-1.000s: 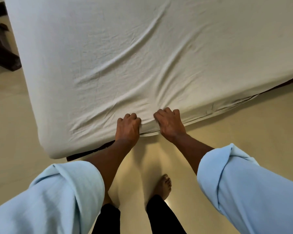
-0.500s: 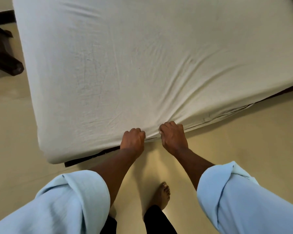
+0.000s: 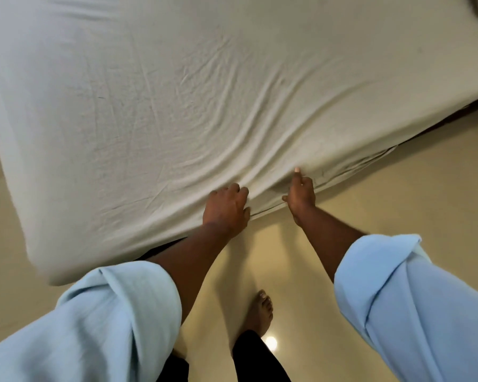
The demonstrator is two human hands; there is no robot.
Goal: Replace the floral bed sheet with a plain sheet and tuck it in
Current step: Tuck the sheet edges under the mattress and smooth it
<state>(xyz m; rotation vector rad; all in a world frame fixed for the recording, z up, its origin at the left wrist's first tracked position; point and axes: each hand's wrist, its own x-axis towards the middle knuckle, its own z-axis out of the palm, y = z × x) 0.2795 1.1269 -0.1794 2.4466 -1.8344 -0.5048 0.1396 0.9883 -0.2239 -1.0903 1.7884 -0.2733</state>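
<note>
A plain off-white sheet (image 3: 204,100) covers the mattress and fills the upper part of the head view. Wrinkles fan out from the near edge where both hands meet it. My left hand (image 3: 225,208) grips the sheet at the mattress edge with curled fingers. Just to its right, my right hand (image 3: 301,193) pinches a fold of the sheet at the same edge, thumb pointing up. The sheet's hem runs along the mattress side to the right of my hands. No floral sheet is in view.
The dark bed frame (image 3: 453,117) shows under the mattress at the right and beside my left forearm. The beige tiled floor (image 3: 384,194) lies around the bed. My bare foot (image 3: 260,312) stands below the hands. The mattress corner (image 3: 47,271) is at lower left.
The camera has come closer to the bed. My hands have moved slightly apart along the edge, and the right hand has turned so its thumb points up, bunching new wrinkles.
</note>
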